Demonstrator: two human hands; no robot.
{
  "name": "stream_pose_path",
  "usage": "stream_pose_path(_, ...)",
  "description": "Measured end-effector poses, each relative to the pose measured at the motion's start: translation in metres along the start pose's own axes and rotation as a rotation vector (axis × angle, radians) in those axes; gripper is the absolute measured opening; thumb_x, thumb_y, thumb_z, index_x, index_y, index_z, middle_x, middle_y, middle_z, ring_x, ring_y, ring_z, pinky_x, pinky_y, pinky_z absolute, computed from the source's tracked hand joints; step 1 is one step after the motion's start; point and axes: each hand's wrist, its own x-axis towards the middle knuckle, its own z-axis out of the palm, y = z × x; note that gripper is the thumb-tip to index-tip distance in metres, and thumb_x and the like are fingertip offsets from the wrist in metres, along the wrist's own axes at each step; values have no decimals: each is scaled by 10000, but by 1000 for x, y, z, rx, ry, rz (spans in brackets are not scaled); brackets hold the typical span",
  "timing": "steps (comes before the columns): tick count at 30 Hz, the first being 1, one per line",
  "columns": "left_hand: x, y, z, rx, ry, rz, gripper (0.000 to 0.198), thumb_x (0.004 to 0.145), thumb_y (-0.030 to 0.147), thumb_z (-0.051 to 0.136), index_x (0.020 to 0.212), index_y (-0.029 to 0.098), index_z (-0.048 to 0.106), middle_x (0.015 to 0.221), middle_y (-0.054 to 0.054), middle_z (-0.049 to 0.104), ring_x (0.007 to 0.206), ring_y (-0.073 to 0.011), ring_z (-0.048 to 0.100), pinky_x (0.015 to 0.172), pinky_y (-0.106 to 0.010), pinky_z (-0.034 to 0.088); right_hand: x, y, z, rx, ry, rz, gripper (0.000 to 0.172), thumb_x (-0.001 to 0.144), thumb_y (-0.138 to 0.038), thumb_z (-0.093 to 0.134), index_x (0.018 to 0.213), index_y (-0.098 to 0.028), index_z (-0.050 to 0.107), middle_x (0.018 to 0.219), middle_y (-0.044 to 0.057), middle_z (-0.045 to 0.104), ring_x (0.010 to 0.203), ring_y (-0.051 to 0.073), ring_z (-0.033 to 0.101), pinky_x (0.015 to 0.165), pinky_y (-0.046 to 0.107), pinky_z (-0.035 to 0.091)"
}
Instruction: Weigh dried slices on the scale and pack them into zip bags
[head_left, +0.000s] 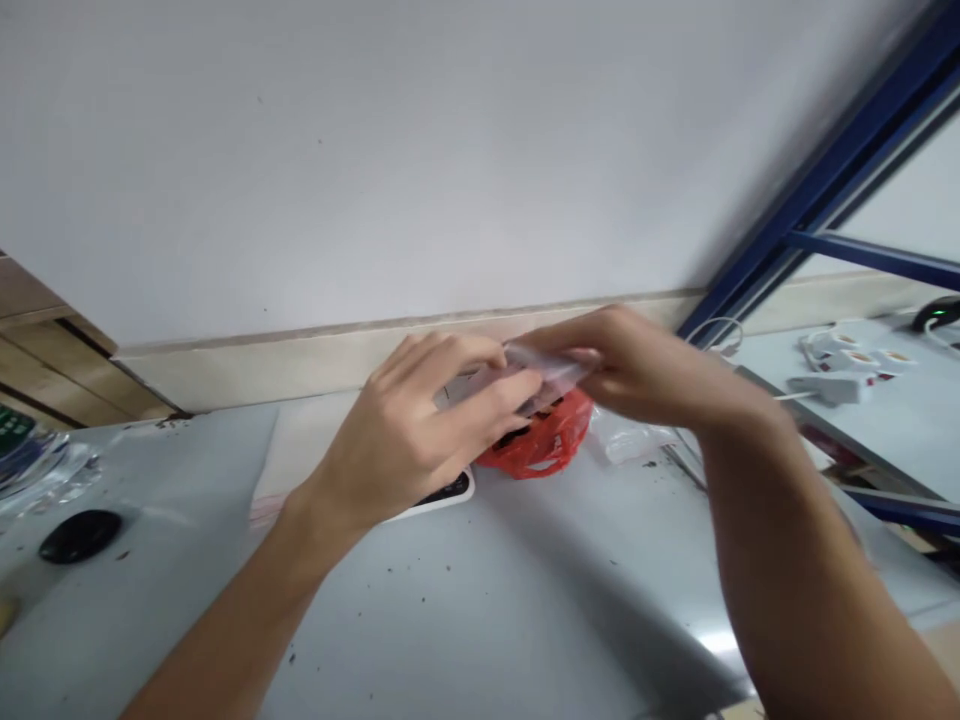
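My left hand (405, 440) and my right hand (637, 365) meet at the middle of the frame, both pinched together on a small clear plastic packet (544, 372) that I hold between them, above the grey counter (525, 600). My left fingers (495, 400) curl over the packet's left end, and my right fingertips close on its right end. The packet is blurred, so I cannot tell what it holds.

Just below my hands, a crumpled red plastic bag (544, 445) lies on the counter. To its left, partly hidden under my left hand, sits a flat white device with a dark face (442, 493). To the right of the red bag lies a bit of clear plastic film (634, 440).

At the left edge of the frame a black oval object (79, 535) rests on the counter, with a heap of clear wrapping (52, 475) just above it. In the right of the frame a blue metal frame (840, 170) slants upward, and beyond it white plug adapters (859, 355) lie on another grey surface (900, 420).
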Motion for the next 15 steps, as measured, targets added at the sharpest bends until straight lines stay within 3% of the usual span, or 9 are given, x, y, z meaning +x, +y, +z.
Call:
stream_pose_path(3, -3, -2, 9, -77, -67, -31, 208, 1054, 211, 559, 1215, 244, 685, 1166, -81, 708, 1038, -208, 690, 911, -370, 595, -28, 17, -19, 11, 401, 152, 264, 943, -288, 580, 1044, -231, 817, 1059, 76, 831, 989, 263, 766, 885, 411, 596)
stream_pose_path(5, -5, -6, 14, -123, -224, -81, 200, 1050, 233, 560, 1197, 224, 695, 1166, -84, 708, 1046, -225, 690, 872, -369, 599, -48, 34, -25, -58, 670, 283, 311, 968, -261, 562, 1171, -219, 795, 1168, 129, 812, 1077, 285, 761, 961, 450, 574)
stream_pose_path(6, -6, -7, 17, -139, -319, -117, 197, 1048, 247, 561, 1182, 223, 703, 1170, -82, 708, 1057, -232, 689, 852, -365, 599, -58, 44, -24, -110, 738, 337, 335, 966, -236, 564, 1221, -213, 780, 1205, 154, 800, 1106, 296, 756, 982, 464, 563)
stream_pose_path(8, -6, -9, 20, -161, -477, -185, 196, 1041, 256, 561, 1156, 229, 717, 1183, -76, 708, 1090, -241, 685, 840, -358, 595, -78, 66, -17, -196, 672, 385, 368, 956, -229, 581, 1277, -213, 762, 1279, 190, 766, 1179, 328, 732, 1014, 491, 549)
stream_pose_path(10, -5, -10, 21, -176, -546, -219, 207, 1035, 244, 547, 1139, 235, 726, 1191, -70, 713, 1109, -235, 680, 862, -354, 589, -94, 89, -5, -191, 345, 288, 337, 931, -296, 623, 1218, -238, 790, 1369, 170, 725, 1307, 362, 661, 1094, 538, 510)
stream_pose_path(12, -4, -11, 21, -193, -550, -231, 220, 1035, 244, 530, 1122, 239, 732, 1189, -66, 717, 1100, -225, 683, 877, -347, 584, -105, 104, 7, -180, 77, 249, 363, 842, -469, 710, 1097, -239, 826, 1333, 166, 745, 1304, 417, 653, 1071, 605, 530)
stream_pose_path(13, -4, -12, 21, -203, -542, -238, 229, 1039, 255, 520, 1116, 240, 735, 1188, -65, 719, 1090, -221, 685, 879, -344, 583, -107, 108, 10, -163, 45, 262, 389, 839, -528, 701, 1065, -240, 830, 1302, 162, 760, 1294, 424, 658, 1061, 618, 536)
stream_pose_path(15, -4, -14, 20, -223, -527, -256, 244, 1046, 287, 508, 1114, 239, 738, 1183, -68, 721, 1072, -219, 689, 873, -342, 587, -102, 104, 11, -146, 102, 297, 404, 874, -578, 654, 1039, -251, 823, 1229, 144, 791, 1230, 409, 696, 1031, 611, 551)
